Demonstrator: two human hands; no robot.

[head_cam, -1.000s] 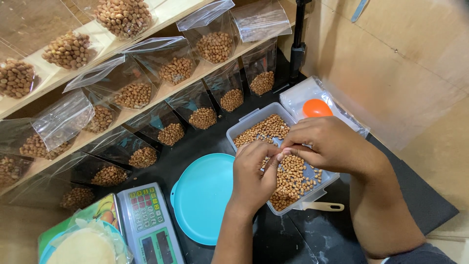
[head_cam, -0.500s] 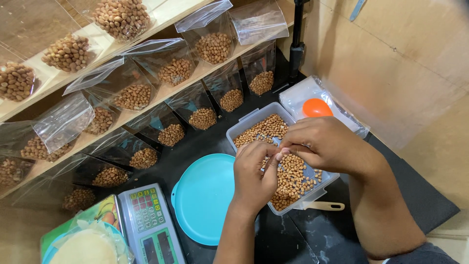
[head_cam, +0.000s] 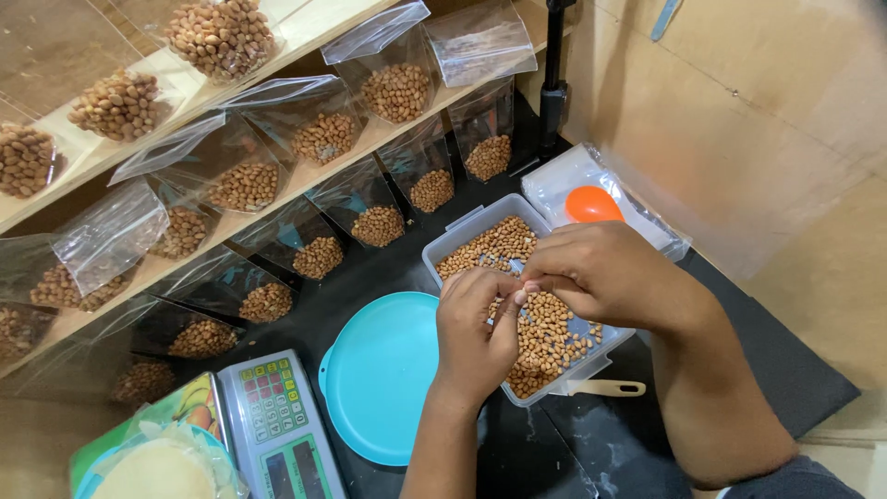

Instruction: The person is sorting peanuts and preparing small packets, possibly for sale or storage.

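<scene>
Both hands meet over the clear tub of peanuts (head_cam: 480, 248): the left hand (head_cam: 473, 334) curls upward, fingertips pinched, touching the right hand (head_cam: 605, 275), which arches down with fingers closed on something too small to tell. A turquoise lid (head_cam: 379, 374) lies just left.

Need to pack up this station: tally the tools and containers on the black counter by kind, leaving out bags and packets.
Clear tub of peanuts: 1
Teal plate: 1
Weighing scale: 1
Orange round piece: 1
Wooden-handled tool: 1
Total: 5
</scene>
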